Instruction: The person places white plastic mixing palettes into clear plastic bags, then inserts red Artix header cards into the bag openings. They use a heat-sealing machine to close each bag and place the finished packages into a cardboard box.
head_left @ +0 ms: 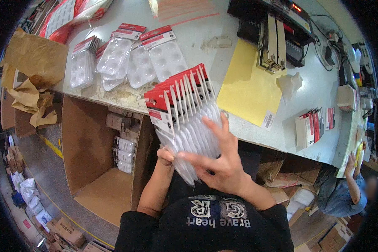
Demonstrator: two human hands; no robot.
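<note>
A fanned stack of plastic paint palettes (193, 134) with red-and-white header cards is held in front of my chest, just off the table's near edge. My left hand (166, 156) is closed on its lower left side; most of its fingers are hidden behind the packs. My right hand (224, 166) spans the front of the stack, thumb toward the left and fingers spread along the right side, gripping it. More carded paint palettes (166, 59) lie on the table beyond, some loose and some in an upright bundle (83, 63).
Below the white table (206, 54) stands an open cardboard box (101, 189) with several packs inside. On the table are a yellow sheet (243, 88), a black machine with metal bars (273, 42) and small carded boxes (310, 128). At far right, a person in blue (348, 193) works.
</note>
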